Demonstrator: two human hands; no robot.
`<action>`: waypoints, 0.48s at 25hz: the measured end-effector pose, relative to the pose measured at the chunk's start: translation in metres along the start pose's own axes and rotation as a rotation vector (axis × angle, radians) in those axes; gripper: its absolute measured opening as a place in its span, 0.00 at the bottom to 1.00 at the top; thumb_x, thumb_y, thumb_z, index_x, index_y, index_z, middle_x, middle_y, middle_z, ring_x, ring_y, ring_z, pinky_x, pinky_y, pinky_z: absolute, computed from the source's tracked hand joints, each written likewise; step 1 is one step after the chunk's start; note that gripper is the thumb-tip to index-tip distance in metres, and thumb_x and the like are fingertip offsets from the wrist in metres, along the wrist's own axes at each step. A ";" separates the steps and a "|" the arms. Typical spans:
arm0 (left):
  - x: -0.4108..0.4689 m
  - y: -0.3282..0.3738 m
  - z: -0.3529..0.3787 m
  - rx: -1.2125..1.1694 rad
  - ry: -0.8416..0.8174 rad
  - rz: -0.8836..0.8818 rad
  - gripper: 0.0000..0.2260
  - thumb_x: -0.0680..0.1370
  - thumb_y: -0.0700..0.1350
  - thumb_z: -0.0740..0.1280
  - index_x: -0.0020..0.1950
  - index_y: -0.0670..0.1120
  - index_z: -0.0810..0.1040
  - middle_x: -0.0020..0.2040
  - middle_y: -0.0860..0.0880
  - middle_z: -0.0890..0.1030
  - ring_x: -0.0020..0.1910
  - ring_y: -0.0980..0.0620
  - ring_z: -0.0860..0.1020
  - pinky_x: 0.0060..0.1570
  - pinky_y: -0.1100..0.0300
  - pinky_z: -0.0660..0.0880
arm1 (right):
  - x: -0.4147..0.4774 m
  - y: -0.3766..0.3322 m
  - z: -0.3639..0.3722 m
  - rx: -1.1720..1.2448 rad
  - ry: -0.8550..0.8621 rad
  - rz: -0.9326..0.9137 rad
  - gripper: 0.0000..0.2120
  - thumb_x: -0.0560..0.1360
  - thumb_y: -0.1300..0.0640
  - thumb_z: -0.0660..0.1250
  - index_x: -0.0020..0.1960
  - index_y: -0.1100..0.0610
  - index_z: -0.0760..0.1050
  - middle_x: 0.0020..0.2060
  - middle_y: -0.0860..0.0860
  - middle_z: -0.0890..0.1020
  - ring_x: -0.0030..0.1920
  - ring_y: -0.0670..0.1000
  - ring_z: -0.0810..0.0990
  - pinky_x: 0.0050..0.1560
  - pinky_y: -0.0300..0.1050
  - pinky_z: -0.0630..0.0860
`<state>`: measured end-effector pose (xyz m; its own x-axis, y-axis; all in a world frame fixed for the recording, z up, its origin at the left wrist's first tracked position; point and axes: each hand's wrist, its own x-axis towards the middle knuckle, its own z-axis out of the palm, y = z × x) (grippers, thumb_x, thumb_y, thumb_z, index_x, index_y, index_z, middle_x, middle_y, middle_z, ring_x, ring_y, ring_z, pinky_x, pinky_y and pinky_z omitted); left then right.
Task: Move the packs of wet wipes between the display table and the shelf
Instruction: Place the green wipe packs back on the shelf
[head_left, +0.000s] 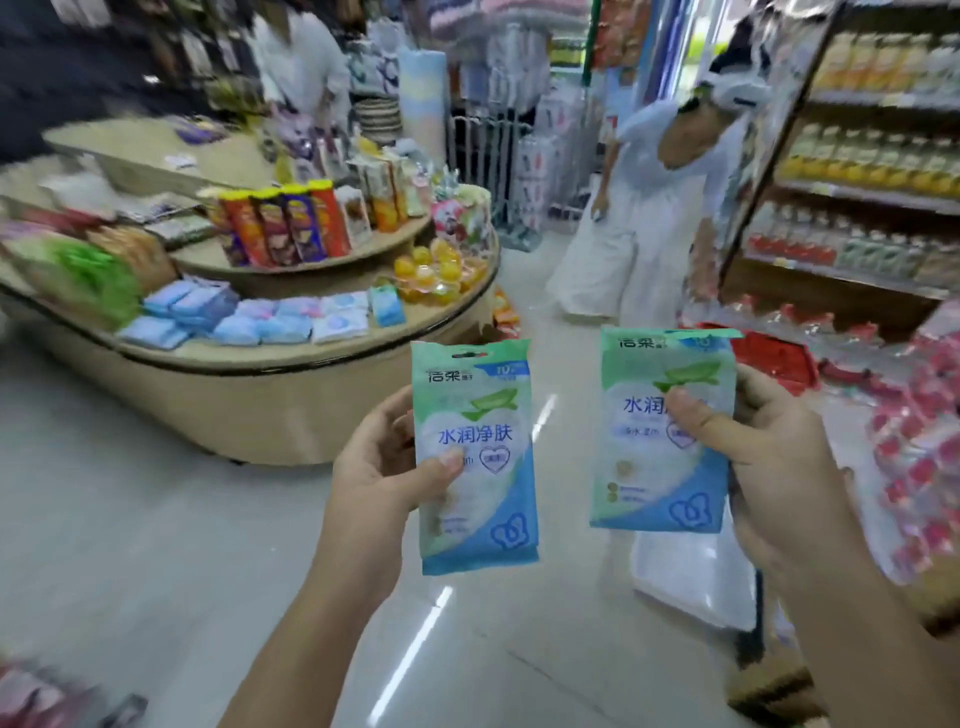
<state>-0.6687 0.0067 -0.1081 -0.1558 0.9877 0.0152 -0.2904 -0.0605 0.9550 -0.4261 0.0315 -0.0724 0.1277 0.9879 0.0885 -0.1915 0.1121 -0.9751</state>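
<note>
Both forearms reach forward, right of the display table (291, 358). The left hand (384, 467) holds one wipes pack (483, 514) upright, thumb clamped on its front. Farther from the table, the right hand (769, 452) grips a second pack (654, 467), thumb across its face.

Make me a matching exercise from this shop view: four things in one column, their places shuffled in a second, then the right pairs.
Things
1. left wipes pack
2. crisp tubes
3. pale blue packs
4. yellow bottles

Places
A. on the shelf at the right
B. upper tier of the display table
C. in the left hand
D. lower tier of the display table

Pairs: 1-C, 2-B, 3-D, 4-A
</note>
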 end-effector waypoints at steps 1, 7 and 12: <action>0.011 0.004 -0.027 0.009 0.052 0.010 0.30 0.61 0.33 0.75 0.60 0.50 0.76 0.51 0.47 0.84 0.51 0.44 0.82 0.42 0.55 0.82 | 0.014 0.013 0.029 -0.006 -0.050 0.018 0.34 0.48 0.43 0.80 0.50 0.57 0.78 0.45 0.53 0.86 0.42 0.53 0.85 0.37 0.47 0.82; 0.076 0.024 -0.137 0.000 0.314 0.011 0.27 0.62 0.36 0.71 0.60 0.48 0.76 0.52 0.47 0.84 0.51 0.45 0.82 0.39 0.58 0.81 | 0.086 0.073 0.156 0.011 -0.218 0.191 0.23 0.58 0.50 0.77 0.49 0.57 0.77 0.46 0.56 0.86 0.40 0.54 0.85 0.34 0.46 0.81; 0.148 0.016 -0.184 -0.009 0.412 -0.017 0.26 0.62 0.36 0.71 0.59 0.48 0.76 0.50 0.48 0.85 0.47 0.48 0.83 0.38 0.58 0.81 | 0.160 0.120 0.221 -0.009 -0.260 0.296 0.16 0.64 0.59 0.71 0.52 0.57 0.77 0.45 0.54 0.86 0.41 0.53 0.85 0.33 0.45 0.81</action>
<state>-0.8698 0.1258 -0.1455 -0.5155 0.8482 -0.1217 -0.3040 -0.0482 0.9515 -0.6439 0.2264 -0.1299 -0.1827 0.9718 -0.1493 -0.1745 -0.1815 -0.9678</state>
